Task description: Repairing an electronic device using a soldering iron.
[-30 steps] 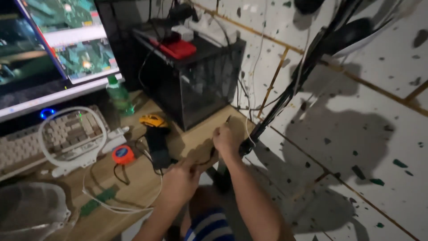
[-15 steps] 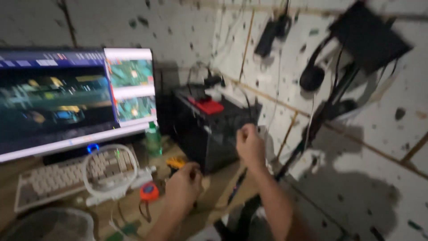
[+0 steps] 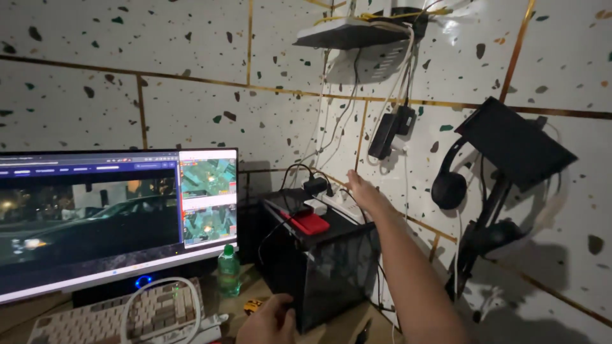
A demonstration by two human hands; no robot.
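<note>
My right hand [image 3: 361, 192] stretches forward with its fingers out, just over the back right of a black computer case [image 3: 331, 267] on the desk. Its fingertips are by a white power strip [image 3: 340, 207] lying on the case top. A flat red box [image 3: 307, 222] and a black plug block [image 3: 315, 185] with cables also sit on that top. My left hand [image 3: 268, 322] is low at the frame's bottom, thumb and fingers against the case's lower front corner.
A wide lit monitor [image 3: 115, 216] stands at left, with a keyboard [image 3: 108, 318] under a white wire ring [image 3: 159, 302] and a green bottle [image 3: 228, 271] in front. Headphones [image 3: 449, 185], a black panel on an arm [image 3: 516, 143], wall adapters [image 3: 389, 130] and a shelf [image 3: 354, 33] crowd the speckled wall.
The view has tilted up from the desk to the wall. My right hand rose from the desk edge to the top of the case. My left hand moved to the case's lower corner.
</note>
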